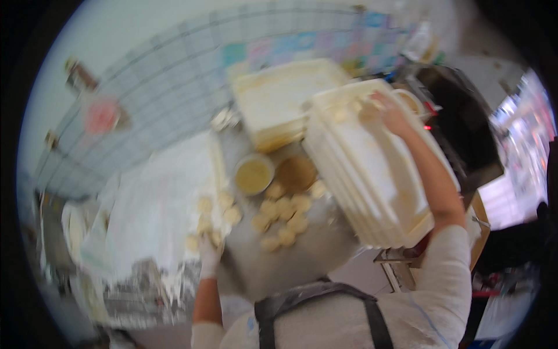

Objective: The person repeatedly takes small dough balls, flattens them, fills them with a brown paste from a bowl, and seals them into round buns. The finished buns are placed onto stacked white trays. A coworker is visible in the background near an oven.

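My left hand (210,248), in a whitish glove, is on or just over a few round dough pieces (204,224) at the edge of the white cloth; blur hides whether it grips one. My right hand (387,109) reaches into the far end of the top tray in a stack of white plastic trays (375,144). Pale round pieces lie in that tray near the fingers, and its hold cannot be made out. Between my arms, several flattened dough rounds (285,209) lie grouped on the metal worktop (296,257).
A bowl of yellowish contents (253,175) and a round brown item (296,173) stand behind the dough. Another white tray stack (287,96) is against the tiled wall. White cloth (161,196) and crumpled foil (152,283) lie left. A dark appliance (457,126) stands right.
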Available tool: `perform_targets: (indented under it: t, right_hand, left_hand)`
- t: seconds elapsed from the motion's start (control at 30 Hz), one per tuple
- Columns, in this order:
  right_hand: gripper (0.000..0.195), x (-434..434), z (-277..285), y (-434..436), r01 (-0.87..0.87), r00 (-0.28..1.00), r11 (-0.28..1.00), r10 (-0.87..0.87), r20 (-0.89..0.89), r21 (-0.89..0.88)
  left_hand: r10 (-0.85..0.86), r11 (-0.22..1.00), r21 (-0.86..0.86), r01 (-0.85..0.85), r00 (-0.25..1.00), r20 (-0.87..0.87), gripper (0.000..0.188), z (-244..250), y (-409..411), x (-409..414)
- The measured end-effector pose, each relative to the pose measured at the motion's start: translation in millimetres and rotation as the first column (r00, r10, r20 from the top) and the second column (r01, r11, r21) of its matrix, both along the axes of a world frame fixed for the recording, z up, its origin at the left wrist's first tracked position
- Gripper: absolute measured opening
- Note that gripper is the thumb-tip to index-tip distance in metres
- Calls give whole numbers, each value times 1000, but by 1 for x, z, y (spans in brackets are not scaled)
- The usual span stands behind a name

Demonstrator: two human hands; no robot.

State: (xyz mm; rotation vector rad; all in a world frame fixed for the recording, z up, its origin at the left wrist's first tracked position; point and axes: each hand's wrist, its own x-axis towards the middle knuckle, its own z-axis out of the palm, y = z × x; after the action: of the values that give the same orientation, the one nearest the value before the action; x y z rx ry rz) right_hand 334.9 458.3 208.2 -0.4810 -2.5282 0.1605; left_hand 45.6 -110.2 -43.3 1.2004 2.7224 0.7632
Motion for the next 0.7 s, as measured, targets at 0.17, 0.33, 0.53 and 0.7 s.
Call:
perform_targets:
  t: [0.17,0.33,0.53,0.7]
  right_hand:
    - [24,10,67,-248,-245,947,947,279,156,-208]
    - [32,-30,-8,-373,-389,806,633,586,86,-669]
    - [37,-102,-67,-413,-360,911,551,382,-156,-753]
    - [36,-106,-92,-420,-36,948,468,296,118,-883]
  left_hand:
    - [95,994,44,-99,991,89,46,25,3,7]
    - [-44,894,440,-85,960,276,49,120,9,67]
    - [-407,754,657,9,792,456,69,155,22,93]
    - [-177,955,261,143,977,114,68,140,34,105]
